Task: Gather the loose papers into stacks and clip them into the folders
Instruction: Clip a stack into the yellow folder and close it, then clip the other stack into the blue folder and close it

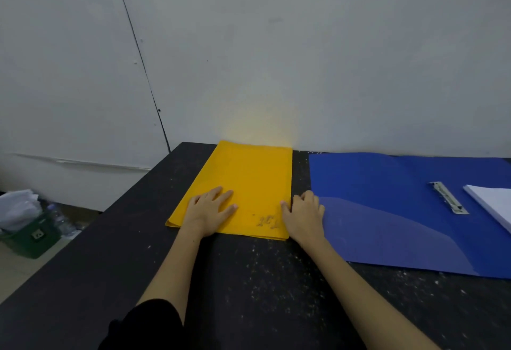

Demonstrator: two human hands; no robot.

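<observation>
A closed yellow folder [249,181] lies on the black table, its far end against the wall. My left hand [211,210] rests flat on its near left part, fingers straight. My right hand [302,212] sits at the folder's right edge, thumb on the cover and fingers curled round the edge. To the right an open blue folder [387,183] lies flat, with a metal clip [448,197] near its spine and a translucent inner pocket [387,236]. A stack of white papers [492,205] lies on its right half, cut off by the frame edge.
The black table [249,280] is speckled with white flecks and ends at the left along a slanted edge. On the floor to the left stand a green bin [30,236] stuffed with white paper and a plastic bottle [59,219]. A grey wall rises right behind the table.
</observation>
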